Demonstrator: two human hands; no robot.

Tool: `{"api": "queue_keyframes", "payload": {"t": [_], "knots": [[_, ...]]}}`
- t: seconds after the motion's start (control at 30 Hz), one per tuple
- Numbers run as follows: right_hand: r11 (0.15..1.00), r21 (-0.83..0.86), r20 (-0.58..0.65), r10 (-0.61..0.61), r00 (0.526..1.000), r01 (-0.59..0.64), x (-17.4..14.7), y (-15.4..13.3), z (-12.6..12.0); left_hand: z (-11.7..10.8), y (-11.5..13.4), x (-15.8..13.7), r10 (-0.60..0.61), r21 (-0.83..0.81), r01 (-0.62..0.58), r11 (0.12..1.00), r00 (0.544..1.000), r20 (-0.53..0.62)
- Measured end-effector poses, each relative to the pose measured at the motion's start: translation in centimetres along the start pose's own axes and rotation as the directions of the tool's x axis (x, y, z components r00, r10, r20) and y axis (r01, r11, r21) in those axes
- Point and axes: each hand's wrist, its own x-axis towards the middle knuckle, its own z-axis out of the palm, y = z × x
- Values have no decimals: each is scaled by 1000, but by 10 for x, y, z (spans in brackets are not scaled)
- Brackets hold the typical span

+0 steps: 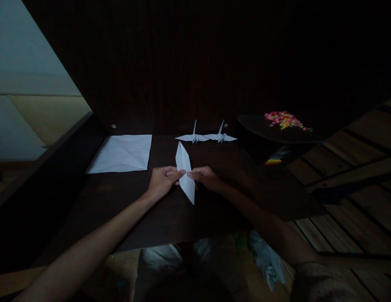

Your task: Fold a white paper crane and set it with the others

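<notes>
Between my two hands is a piece of folded white paper (pixel 185 161), long and pointed at both ends, held tilted above the dark table. My left hand (pixel 164 179) pinches its left edge, with the thumb flat on the front face. From the other side my right hand (pixel 206 177) grips the right edge, its thumb also on the face. The fingers behind the paper are mostly hidden. Just beyond it, two white origami cranes (pixel 194 137) stand side by side at the back of the table, their wings spread and touching or overlapping.
A creased white paper sheet (pixel 124 153) lies at the left of the dark tabletop (pixel 119 197). On a dark corner shelf (pixel 252 122) at the right sits a pile of small colourful pieces (pixel 284 120). A plastic bag (pixel 267 258) is below, near wooden slats (pixel 365 218).
</notes>
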Motion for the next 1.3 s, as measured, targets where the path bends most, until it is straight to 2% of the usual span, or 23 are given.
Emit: {"api": "queue_keyframes", "payload": {"t": [0.17,0.37,0.57,0.77,0.93,1.13,1.2,1.3], "knots": [[1000,19,13,3,1000,-4,3,2,-2,0,2,-2,38,20,-38,999,999,-1],[980,181,-148,-61,987,88,4,2,1,-1,1,-1,-29,5,29,1000,991,130],[982,145,-198,-88,976,118,2,-2,3,-7,-5,3,-98,-24,107,994,964,248],[989,111,-202,-73,977,97,-1,-2,5,-7,-3,3,-92,-25,104,994,952,292],[987,116,-189,-86,978,110,0,0,7,-7,-1,2,-29,-8,32,999,971,239],[948,205,-215,-200,956,245,2,1,8,-8,-2,3,9,-8,-8,1000,986,169],[948,173,-215,-230,949,268,2,1,7,-8,-4,4,19,-33,-13,999,985,173],[967,89,-204,-218,954,240,1,0,6,-7,-8,5,63,-132,-44,990,988,143]]}}
